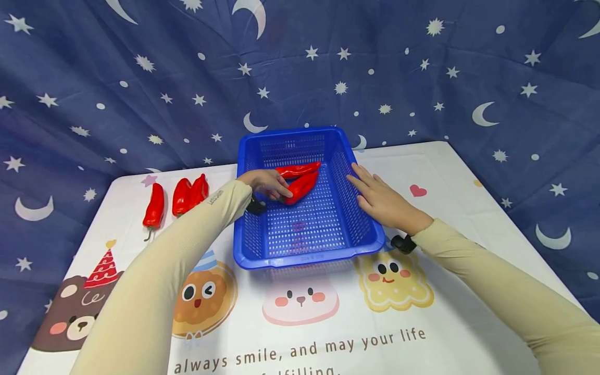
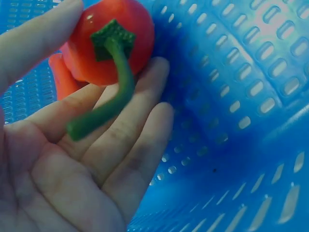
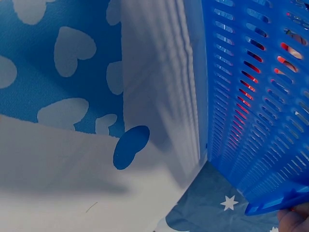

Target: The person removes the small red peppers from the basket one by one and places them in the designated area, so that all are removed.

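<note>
My left hand (image 1: 269, 183) is inside the blue plastic basket (image 1: 307, 261) and pinches a red pepper (image 1: 302, 186) between thumb and fingers, near its stem end. In the left wrist view the pepper's curved green stem (image 2: 123, 82) hangs over the palm. Just behind the held pepper, another red pepper (image 1: 300, 170) lies in the basket; part of it is hidden by the hand. On the basket's right rim rests my right hand (image 1: 382, 200), its fingers extended over the edge. The right wrist view shows a bit of that hand (image 3: 293, 220) at the basket rim.
Left of the basket, a red pepper (image 1: 154, 208) lies on the white printed tablecloth (image 1: 300, 344), with two more red peppers (image 1: 182, 197) (image 1: 199, 190) side by side near it. A dark blue cloth (image 1: 300, 67) with stars and moons hangs behind the table.
</note>
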A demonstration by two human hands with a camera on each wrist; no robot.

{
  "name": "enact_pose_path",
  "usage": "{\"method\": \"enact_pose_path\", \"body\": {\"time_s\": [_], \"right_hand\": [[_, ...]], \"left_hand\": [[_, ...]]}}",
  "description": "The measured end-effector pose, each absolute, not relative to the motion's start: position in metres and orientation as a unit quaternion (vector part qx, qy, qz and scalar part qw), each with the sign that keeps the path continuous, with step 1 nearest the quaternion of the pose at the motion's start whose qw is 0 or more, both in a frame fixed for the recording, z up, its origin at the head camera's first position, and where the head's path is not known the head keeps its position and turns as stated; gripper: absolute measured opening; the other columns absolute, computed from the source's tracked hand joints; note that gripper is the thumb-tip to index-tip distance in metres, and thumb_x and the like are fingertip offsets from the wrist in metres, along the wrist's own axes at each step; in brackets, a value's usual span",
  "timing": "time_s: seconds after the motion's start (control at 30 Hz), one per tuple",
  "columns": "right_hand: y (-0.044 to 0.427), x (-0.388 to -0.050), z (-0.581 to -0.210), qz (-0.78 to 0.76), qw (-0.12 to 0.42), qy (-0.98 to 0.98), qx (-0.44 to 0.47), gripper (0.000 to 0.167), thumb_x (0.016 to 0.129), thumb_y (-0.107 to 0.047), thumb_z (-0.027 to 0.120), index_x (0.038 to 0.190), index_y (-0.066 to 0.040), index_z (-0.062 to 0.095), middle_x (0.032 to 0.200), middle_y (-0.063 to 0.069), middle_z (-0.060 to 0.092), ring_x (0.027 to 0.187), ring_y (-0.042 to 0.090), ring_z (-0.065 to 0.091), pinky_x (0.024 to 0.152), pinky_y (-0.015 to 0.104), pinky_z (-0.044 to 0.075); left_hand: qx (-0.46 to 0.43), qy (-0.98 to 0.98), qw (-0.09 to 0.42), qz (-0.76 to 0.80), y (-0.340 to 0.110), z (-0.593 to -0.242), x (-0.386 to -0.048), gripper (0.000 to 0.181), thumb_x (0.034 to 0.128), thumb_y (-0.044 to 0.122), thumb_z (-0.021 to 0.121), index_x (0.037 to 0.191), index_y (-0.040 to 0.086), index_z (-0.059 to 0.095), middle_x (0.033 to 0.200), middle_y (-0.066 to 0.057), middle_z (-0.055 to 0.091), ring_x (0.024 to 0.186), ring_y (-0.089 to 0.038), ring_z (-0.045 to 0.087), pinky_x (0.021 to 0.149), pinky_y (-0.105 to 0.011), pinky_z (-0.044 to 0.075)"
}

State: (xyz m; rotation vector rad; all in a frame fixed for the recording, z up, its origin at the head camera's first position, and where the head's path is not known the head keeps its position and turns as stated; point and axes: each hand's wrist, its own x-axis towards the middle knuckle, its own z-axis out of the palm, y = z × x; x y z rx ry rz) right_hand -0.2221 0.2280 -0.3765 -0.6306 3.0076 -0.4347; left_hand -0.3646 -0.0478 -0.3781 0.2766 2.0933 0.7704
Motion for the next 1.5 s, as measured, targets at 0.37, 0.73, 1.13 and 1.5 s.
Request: {"method": "enact_pose_path", "body": {"time_s": [0.37, 0.73, 1.13, 1.5], "right_hand": [[0.2292, -0.2234, -0.3772, -0.146, 0.024, 0.969, -0.196, 0.055, 0.098, -0.021, 0.036, 0.149, -0.004, 0.022, 0.159, 0.012, 0.004, 0.147, 0.032, 0.007, 0.118, 0.055, 0.009], [0.2280, -0.2238, -0.3770, -0.148, 0.023, 0.968, -0.199, 0.054, 0.098, -0.021, 0.036, 0.148, -0.003, 0.023, 0.159, 0.012, 0.004, 0.147, 0.031, 0.008, 0.118, 0.055, 0.010], [0.2273, -0.2240, -0.3763, -0.145, 0.028, 0.970, -0.191, 0.056, 0.098, -0.022, 0.036, 0.149, -0.005, 0.021, 0.160, 0.010, 0.002, 0.147, 0.031, 0.006, 0.118, 0.054, 0.008], [0.2276, -0.2239, -0.3782, -0.145, 0.025, 0.970, -0.195, 0.055, 0.098, -0.021, 0.036, 0.149, -0.005, 0.022, 0.160, 0.011, 0.003, 0.147, 0.031, 0.007, 0.118, 0.055, 0.010]], "left_hand": [[0.108, 0.791, 0.464, 0.384, -0.0496, -0.3756, -0.3662, 0.020, 0.0923, 0.011, 0.058, 0.107, -0.002, 0.056, 0.066, 0.005, 0.056, 0.060, -0.007, 0.050, 0.098, -0.038, 0.050], [0.106, 0.773, 0.464, 0.419, -0.0532, -0.3736, -0.3631, 0.010, 0.0919, 0.010, 0.059, 0.097, 0.001, 0.060, 0.075, 0.002, 0.063, 0.073, -0.011, 0.059, 0.104, -0.043, 0.044], [0.164, 0.831, 0.431, 0.311, -0.0496, -0.3764, -0.3613, 0.039, 0.0872, 0.007, 0.065, 0.124, -0.003, 0.056, 0.086, 0.001, 0.061, 0.076, -0.009, 0.054, 0.092, -0.029, 0.052], [0.187, 0.847, 0.421, 0.263, -0.0461, -0.3732, -0.3580, 0.044, 0.0860, 0.011, 0.067, 0.126, -0.001, 0.054, 0.098, -0.002, 0.057, 0.085, -0.012, 0.051, 0.094, -0.029, 0.049]]}}
